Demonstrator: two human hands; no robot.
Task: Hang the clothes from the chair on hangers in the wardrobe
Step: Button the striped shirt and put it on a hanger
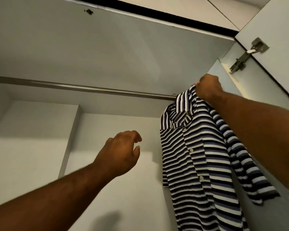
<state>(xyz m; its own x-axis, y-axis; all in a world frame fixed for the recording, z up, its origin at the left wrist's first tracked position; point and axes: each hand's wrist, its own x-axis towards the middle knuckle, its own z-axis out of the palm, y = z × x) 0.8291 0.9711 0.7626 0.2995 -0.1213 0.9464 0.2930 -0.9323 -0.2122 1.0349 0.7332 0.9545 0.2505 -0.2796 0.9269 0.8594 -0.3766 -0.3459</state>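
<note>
A striped, buttoned shirt [198,160] in black, white and blue hangs at the right end of the metal wardrobe rail [83,88]. A small hook of its hanger [173,94] shows at the rail; the rest of the hanger is hidden by the cloth. My right hand [208,88] is raised to the shirt's collar and grips it at the top. My left hand [122,155] floats in the middle of the wardrobe, left of the shirt, fingers loosely curled and holding nothing.
The wardrobe's white back wall [107,164] and top panel [90,47] enclose the space. An inner partition [68,144] stands at the left. The open door with a metal hinge [247,54] is at the upper right. The rail left of the shirt is bare.
</note>
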